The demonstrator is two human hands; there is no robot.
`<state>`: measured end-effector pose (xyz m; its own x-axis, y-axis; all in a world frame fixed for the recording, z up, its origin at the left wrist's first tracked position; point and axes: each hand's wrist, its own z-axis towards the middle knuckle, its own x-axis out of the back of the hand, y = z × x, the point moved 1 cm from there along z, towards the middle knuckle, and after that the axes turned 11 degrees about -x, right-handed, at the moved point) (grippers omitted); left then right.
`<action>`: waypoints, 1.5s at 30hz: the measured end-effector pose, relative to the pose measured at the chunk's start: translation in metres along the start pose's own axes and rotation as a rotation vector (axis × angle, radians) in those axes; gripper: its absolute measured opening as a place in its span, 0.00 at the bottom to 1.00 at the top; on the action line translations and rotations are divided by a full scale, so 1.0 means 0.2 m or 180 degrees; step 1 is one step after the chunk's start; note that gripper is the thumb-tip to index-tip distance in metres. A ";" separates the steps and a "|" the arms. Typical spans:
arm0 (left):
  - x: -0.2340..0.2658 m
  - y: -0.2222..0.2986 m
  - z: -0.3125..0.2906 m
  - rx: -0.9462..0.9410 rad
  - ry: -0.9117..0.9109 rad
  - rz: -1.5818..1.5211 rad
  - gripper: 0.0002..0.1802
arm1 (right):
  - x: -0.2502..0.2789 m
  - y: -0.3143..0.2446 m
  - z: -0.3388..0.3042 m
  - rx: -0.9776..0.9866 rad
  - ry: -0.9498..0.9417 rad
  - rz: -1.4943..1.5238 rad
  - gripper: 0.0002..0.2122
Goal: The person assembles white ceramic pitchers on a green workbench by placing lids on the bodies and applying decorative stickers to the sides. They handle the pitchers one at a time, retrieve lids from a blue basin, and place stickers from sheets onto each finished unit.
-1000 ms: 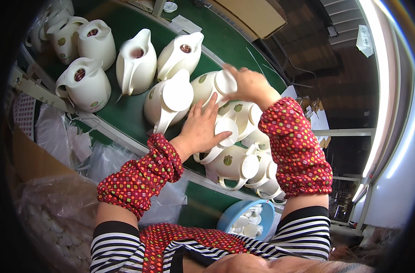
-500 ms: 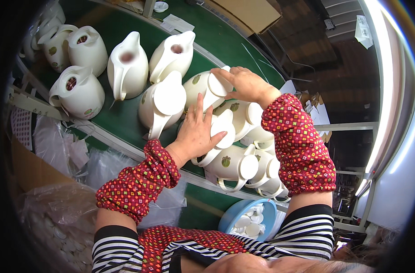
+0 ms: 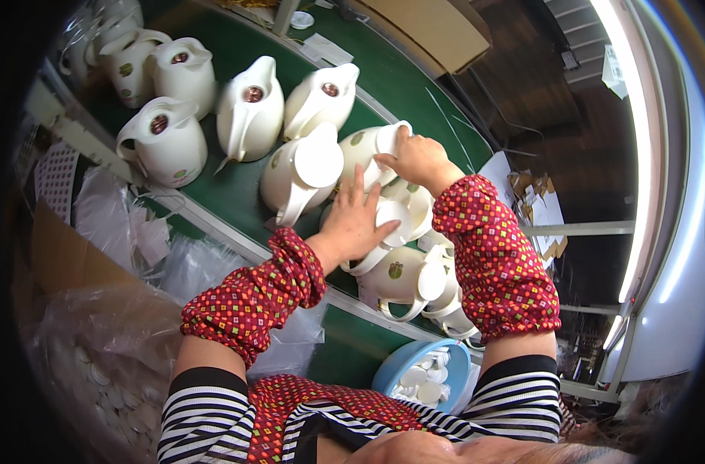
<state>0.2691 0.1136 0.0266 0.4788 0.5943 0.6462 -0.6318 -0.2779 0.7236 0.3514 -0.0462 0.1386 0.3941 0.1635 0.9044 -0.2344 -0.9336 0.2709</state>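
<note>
Cream vacuum jugs with leaf-patterned badges stand in rows on a green belt. My right hand (image 3: 423, 162) is closed about the white lid (image 3: 388, 139) of a jug (image 3: 358, 158), thumb on the near side and fingers curled over the far edge. My left hand (image 3: 353, 225), fingers spread, lies against a neighbouring lidded jug (image 3: 391, 222). Left of it stands another jug with a round white lid (image 3: 319, 165). Open-topped jugs, such as one jug (image 3: 249, 116) and another jug (image 3: 321, 100), show coppery insides. My right forearm partly hides the lidded jugs at the right.
A blue basin (image 3: 383, 379) of white discs sits close to my body. At the lower left, a plastic bag (image 3: 105, 340) holds more white pieces. Clear plastic bags (image 3: 194, 263) lie along the belt's near rail (image 3: 228, 236). A cardboard box (image 3: 430, 31) stands at the far side.
The jugs, belt and surroundings appear shifted rightward in the view. My right hand's fingers have curled in from stretched out over the lid. My left hand keeps its place on the jugs.
</note>
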 end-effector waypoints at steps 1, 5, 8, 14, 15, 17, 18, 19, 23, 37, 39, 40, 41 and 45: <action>0.00 0.00 -0.04 0.0056 0.0027 -0.0040 0.49 | 0.05 -0.06 -0.04 -0.0140 -0.0083 -0.0104 0.45; 0.21 0.12 -0.32 -0.0494 0.1416 -0.0281 0.43 | 0.10 -0.25 -0.28 0.1612 0.0608 0.0660 0.46; 0.24 -0.06 -0.47 0.0057 0.2191 -0.0003 0.48 | 0.12 -0.46 -0.36 0.1719 0.0675 0.0550 0.44; 0.27 -0.30 -0.37 0.0475 0.1621 -0.0124 0.57 | 0.07 -0.51 -0.28 0.1289 0.0456 0.0664 0.35; 0.24 -0.34 -0.36 0.0413 0.1544 -0.0148 0.58 | 0.08 -0.50 -0.26 0.1637 0.0483 0.0681 0.35; 0.21 -0.39 -0.35 0.0481 0.1392 -0.0009 0.59 | 0.10 -0.48 -0.26 0.2189 0.0566 0.0449 0.29; 0.21 -0.38 -0.35 0.0498 0.1335 0.0044 0.59 | 0.10 -0.46 -0.23 0.2512 0.0645 0.0276 0.28; 0.20 -0.38 -0.34 0.0514 0.1278 0.0097 0.59 | 0.10 -0.45 -0.21 0.2833 0.0722 0.0102 0.26; 0.21 -0.35 -0.34 0.0645 0.1192 -0.0094 0.58 | 0.12 -0.46 -0.18 0.3348 0.0939 -0.0474 0.20; 0.19 -0.36 -0.32 0.0694 0.1215 -0.0183 0.59 | 0.18 -0.59 -0.20 0.0492 -0.0523 -0.0351 0.41; 0.19 -0.39 -0.33 0.0697 0.1178 -0.0201 0.60 | 0.19 -0.59 -0.20 0.0752 -0.0342 -0.0380 0.41; 0.19 -0.41 -0.32 0.0655 0.1295 -0.0185 0.60 | 0.20 -0.55 -0.22 0.1326 -0.0018 -0.0427 0.41; 0.19 -0.39 -0.32 0.0662 0.1271 -0.0180 0.59 | 0.19 -0.50 -0.23 0.1875 0.0296 -0.0478 0.42; 0.20 -0.37 -0.32 0.0705 0.1264 -0.0176 0.58 | 0.14 -0.44 -0.16 0.2234 0.0316 -0.0499 0.43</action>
<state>0.2962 0.2055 -0.0172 0.2100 0.8440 0.4936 -0.4455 -0.3668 0.8167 0.3539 0.0499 0.1502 0.2860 0.3092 0.9070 0.4569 -0.8760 0.1545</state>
